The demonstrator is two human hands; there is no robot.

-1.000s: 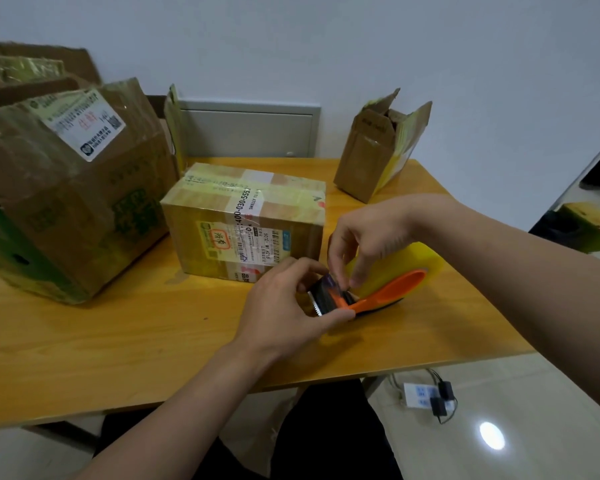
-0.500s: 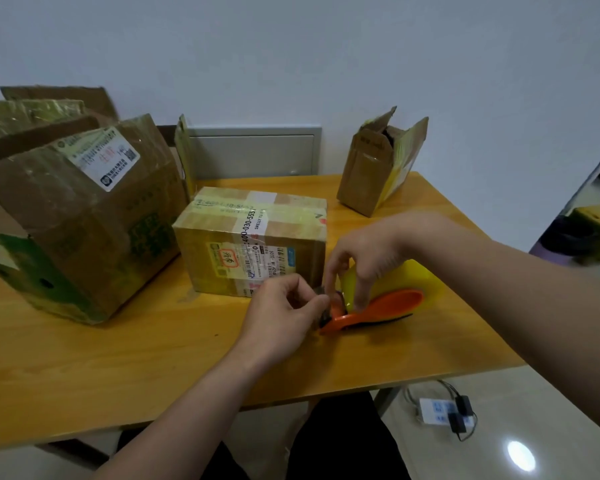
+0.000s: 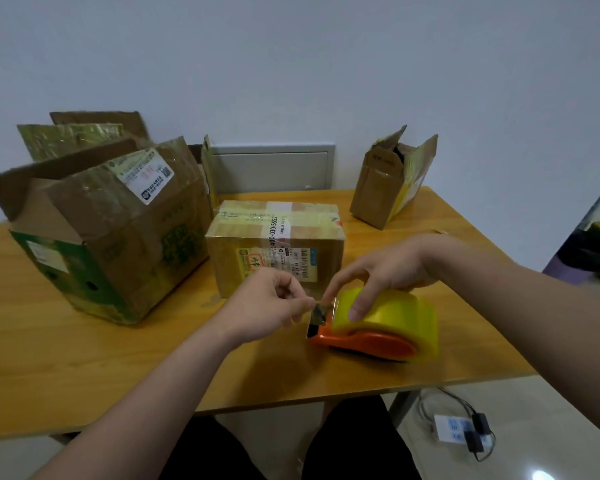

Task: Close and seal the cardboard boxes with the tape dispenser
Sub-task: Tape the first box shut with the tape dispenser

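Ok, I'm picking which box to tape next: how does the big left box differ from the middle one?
The big box has its flaps open; the middle box is closed with tape across its top. The big box is clearly larger than the middle box. Both are brown cardboard with printed labels.

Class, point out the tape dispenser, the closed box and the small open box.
tape dispenser [image 3: 371, 341], head view, orange side plate.
closed box [image 3: 281, 216], head view, taped top.
small open box [image 3: 374, 195], head view, brown front wall.
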